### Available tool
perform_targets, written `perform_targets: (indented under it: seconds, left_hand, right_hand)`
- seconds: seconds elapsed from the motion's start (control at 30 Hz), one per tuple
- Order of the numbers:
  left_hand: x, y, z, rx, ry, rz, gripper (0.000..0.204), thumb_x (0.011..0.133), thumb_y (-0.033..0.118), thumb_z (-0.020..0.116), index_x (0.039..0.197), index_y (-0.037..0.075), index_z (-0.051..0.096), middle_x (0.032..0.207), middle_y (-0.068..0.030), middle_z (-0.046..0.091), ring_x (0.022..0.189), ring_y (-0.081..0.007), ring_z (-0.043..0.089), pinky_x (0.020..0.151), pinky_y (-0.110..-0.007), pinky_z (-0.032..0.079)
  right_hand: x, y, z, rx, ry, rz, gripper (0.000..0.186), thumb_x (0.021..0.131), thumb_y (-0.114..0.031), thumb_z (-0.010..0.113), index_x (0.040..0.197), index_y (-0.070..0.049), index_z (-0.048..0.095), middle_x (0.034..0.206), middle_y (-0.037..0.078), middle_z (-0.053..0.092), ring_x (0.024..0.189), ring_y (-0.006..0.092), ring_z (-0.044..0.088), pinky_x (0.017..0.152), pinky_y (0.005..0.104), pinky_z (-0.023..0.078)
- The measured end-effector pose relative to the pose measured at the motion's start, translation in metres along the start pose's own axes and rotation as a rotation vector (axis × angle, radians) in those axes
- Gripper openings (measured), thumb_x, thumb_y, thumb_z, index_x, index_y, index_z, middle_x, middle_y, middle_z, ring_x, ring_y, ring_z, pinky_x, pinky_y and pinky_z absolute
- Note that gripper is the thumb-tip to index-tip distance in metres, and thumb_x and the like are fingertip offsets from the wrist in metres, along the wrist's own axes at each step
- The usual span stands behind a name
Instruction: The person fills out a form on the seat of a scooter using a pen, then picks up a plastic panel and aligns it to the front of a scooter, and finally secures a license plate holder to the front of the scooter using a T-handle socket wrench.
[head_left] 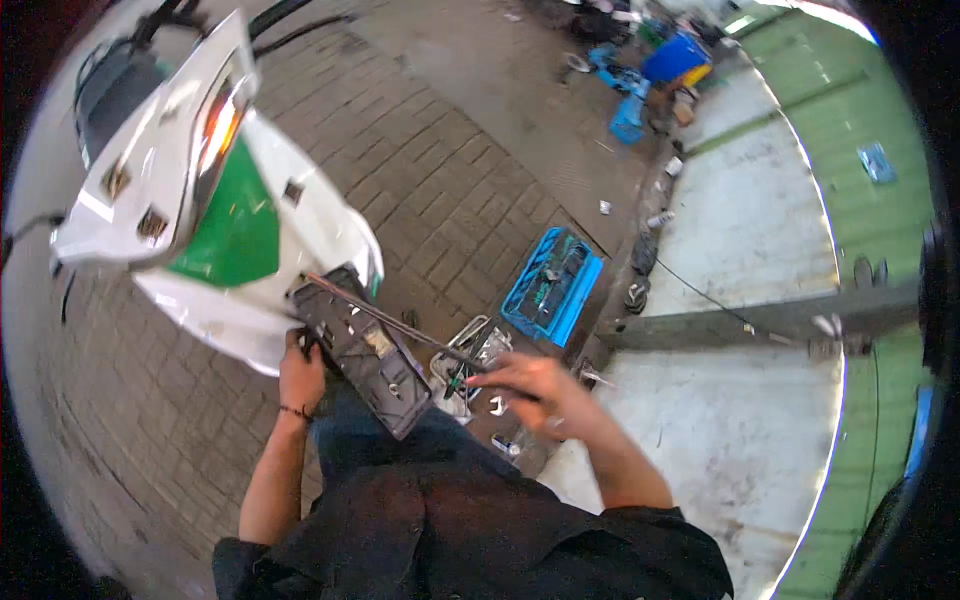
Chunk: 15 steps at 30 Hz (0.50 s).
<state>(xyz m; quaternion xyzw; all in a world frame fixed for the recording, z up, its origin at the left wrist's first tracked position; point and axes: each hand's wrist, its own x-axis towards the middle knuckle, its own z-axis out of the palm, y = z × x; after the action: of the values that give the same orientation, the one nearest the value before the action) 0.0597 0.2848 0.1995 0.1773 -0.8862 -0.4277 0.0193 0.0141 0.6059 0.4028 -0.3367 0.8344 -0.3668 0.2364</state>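
Observation:
A dark rectangular plastic panel [372, 362] with raised edges lies tilted in front of me, beside a white and green scooter body [240, 220]. A small tan piece [378, 343] and a small ring-shaped part [394, 391] sit on the panel. My left hand [303, 367] is closed at the panel's left edge, its fingertips partly hidden. In my closed right hand [535, 388] is a long thin rod [400, 327], dark near the hand and reddish-brown farther out. It slants across above the panel, and its far end appears close to the scooter body.
A blue open toolbox [553, 285] stands to the right on the ground. Nearer, a metal tray [470, 365] holds tools, with a wrench [498, 405] beside it. Blue containers [676, 60] and clutter lie at the far right, along a white and green wall [735, 190].

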Motion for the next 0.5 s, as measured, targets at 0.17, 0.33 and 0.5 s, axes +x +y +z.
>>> perform_targets:
  seconds: [0.17, 0.33, 0.5]
  left_hand:
    - [-0.001, 0.039, 0.050, 0.012, -0.075, 0.143, 0.039, 0.087, 0.012, 0.055, 0.121, -0.003, 0.043, 0.090, -0.0290, 0.063, 0.085, -0.0483, 0.059, 0.075, -0.052, 0.046]
    - [-0.001, 0.094, 0.067, 0.248, -0.468, 0.199, 0.048, 0.088, 0.020, 0.053, 0.123, -0.009, 0.039, 0.085, -0.0317, 0.061, 0.081, -0.0465, 0.060, 0.072, -0.052, 0.048]
    - [0.017, 0.103, 0.057, 0.312, -0.586, 0.492, 0.053, 0.086, 0.019, 0.054, 0.122, -0.015, 0.034, 0.077, -0.0326, 0.060, 0.074, -0.0471, 0.059, 0.067, -0.053, 0.047]
  right_hand:
    - [-0.019, 0.027, 0.110, -0.247, 0.461, 0.226, 0.052, 0.074, -0.026, 0.072, 0.121, -0.013, 0.054, 0.098, 0.018, 0.052, 0.074, 0.0344, 0.059, 0.062, 0.0436, 0.050]
    - [-0.023, 0.062, 0.178, -0.362, 0.427, 0.494, 0.064, 0.063, -0.033, 0.078, 0.117, -0.010, 0.052, 0.111, 0.025, 0.050, 0.077, 0.0369, 0.061, 0.061, 0.0443, 0.052]
    - [-0.001, 0.052, 0.201, -0.175, 0.780, 0.384, 0.061, 0.062, -0.028, 0.081, 0.109, -0.004, 0.050, 0.101, 0.022, 0.049, 0.079, 0.0430, 0.056, 0.061, 0.0477, 0.046]
